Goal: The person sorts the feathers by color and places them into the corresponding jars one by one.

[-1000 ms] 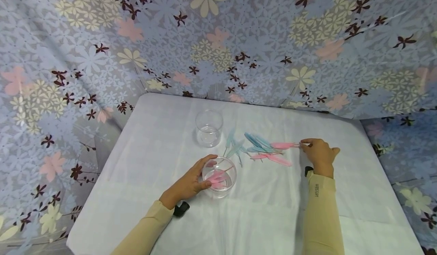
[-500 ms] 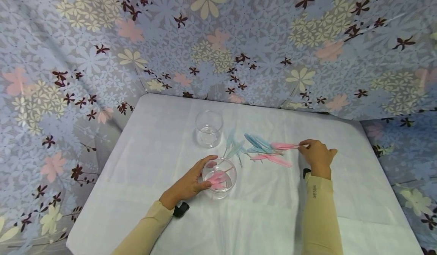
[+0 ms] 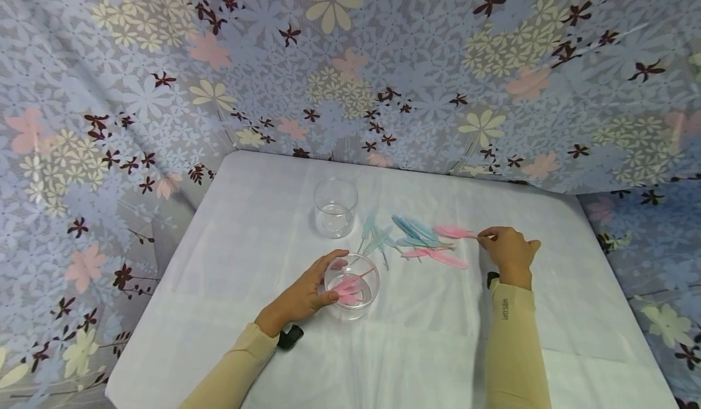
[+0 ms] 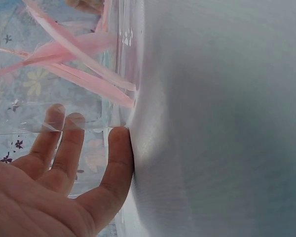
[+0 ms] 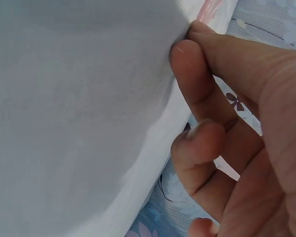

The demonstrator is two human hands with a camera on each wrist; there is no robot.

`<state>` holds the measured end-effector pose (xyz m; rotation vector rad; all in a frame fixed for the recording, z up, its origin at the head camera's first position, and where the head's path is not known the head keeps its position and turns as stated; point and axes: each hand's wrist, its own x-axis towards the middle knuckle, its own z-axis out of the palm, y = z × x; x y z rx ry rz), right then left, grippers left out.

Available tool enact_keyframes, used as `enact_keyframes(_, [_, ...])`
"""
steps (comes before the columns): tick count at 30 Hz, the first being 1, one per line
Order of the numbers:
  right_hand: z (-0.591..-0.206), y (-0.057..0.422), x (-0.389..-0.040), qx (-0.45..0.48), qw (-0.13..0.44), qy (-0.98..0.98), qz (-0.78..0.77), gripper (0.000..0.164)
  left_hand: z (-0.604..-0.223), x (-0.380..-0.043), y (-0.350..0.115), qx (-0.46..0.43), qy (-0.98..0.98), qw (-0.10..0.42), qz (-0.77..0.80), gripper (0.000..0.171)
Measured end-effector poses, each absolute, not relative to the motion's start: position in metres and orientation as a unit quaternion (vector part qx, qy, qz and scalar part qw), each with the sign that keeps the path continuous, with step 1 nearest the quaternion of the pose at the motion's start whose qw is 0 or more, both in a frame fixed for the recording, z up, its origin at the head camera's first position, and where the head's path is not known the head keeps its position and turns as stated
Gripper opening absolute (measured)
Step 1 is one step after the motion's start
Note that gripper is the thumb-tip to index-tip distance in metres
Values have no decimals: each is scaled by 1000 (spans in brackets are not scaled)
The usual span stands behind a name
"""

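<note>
1. Just now the pinched pink feather (image 3: 454, 232) has swung slightly, its quill end dipping a little toward the person, so it seems to be working loose from the blue feathers (image 3: 415, 231)
2. Between thumb and forefinger, the right hand (image 3: 510, 251) pinches it by the quill, to the right of that pile on the desk (image 3: 263, 214); whether the feather's vane touches the surface, I cannot tell
3. Meanwhile, the left hand (image 3: 301, 296) has not moved, fingers and thumb curled round the near cup (image 3: 377, 284), inside which pink feathers lie
4. More pink feathers remain on the pile's near side, outside both that cup and the far cup (image 3: 335, 210)
</note>
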<state>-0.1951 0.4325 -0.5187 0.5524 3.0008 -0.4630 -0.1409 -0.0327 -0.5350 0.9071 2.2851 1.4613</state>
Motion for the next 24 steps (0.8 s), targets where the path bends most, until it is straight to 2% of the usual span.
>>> enact_keyframes(11, [-519, 430, -188, 179, 10, 973, -147, 27, -534, -140, -32, 317, 792, 139, 503, 90])
enact_keyframes(16, [-506, 425, -174, 166, -46, 970, -169, 28, -535, -140, -32, 319, 792, 141, 501, 90])
enact_keyframes(24, [-474, 399, -154, 135, -171, 949, -227, 23, -537, -141, -32, 325, 788, 137, 504, 87])
